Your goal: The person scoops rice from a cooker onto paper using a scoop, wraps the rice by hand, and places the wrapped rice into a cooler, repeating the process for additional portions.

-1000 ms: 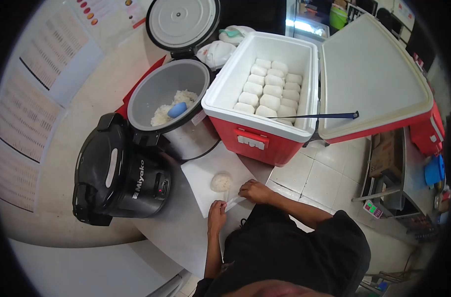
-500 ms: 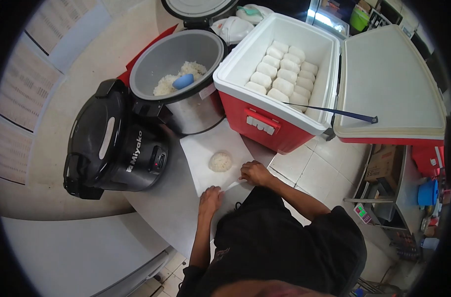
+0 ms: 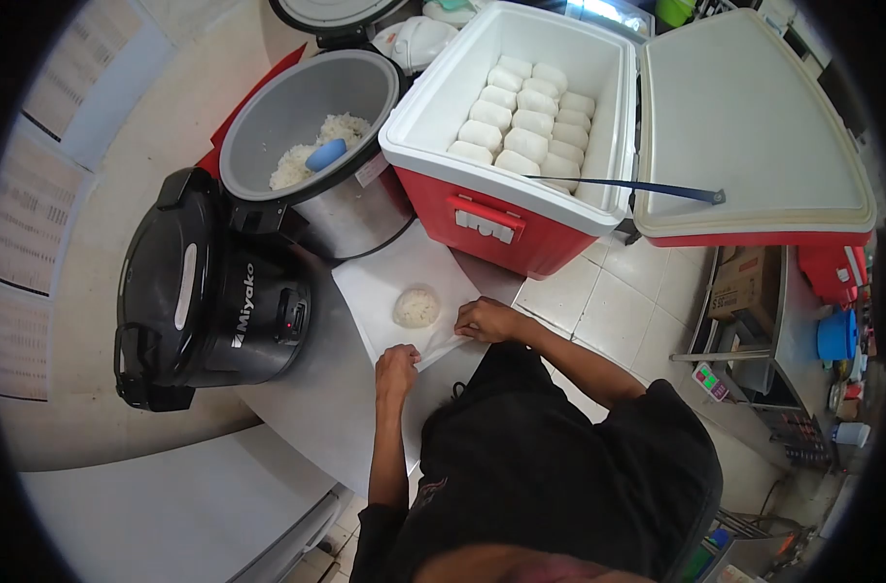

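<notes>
Pale wall with printed sheets at 9 o'clock. Grey bench carries black cooker, open pot with rice and blue scoop. White paper centre, rice ball on it. Left hand pinching paper's near edge; right hand pinching edge just right of ball. Red cooler at 1 o'clock, white parcels inside, lid open. Tiled floor at 3 o'clock.

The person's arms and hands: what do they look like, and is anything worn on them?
Both the left hand and right hand are bare, with no gloves. I can make out no rings, watch or bands at this size. The forearms are uncovered; a black short-sleeved shirt ends around the right elbow.
</notes>
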Action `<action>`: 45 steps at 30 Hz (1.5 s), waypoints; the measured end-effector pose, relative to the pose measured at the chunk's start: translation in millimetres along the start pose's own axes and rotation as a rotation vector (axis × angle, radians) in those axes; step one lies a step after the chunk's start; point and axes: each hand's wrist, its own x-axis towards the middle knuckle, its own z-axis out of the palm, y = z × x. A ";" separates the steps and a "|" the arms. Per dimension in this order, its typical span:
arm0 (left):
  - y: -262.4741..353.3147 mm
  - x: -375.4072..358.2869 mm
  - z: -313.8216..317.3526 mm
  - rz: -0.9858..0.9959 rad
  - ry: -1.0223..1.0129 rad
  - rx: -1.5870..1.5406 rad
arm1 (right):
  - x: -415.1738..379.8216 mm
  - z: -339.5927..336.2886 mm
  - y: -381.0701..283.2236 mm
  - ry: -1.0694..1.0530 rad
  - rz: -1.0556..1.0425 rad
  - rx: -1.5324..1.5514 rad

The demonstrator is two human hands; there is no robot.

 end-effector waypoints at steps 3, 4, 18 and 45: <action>0.9 0.6 0.9 -0.039 -0.028 -0.060 | 2.7 -7.9 -13.1 -0.065 0.048 0.009; 2.2 -0.4 0.9 -0.060 -0.012 -0.097 | 2.7 -7.8 -16.4 -0.081 0.059 0.014; -5.1 -1.1 9.0 0.077 0.116 -0.070 | 13.9 10.8 -1.3 0.051 0.108 -0.124; 0.1 5.0 -11.5 0.026 0.044 -0.018 | 12.5 -5.0 -4.8 0.164 0.125 0.036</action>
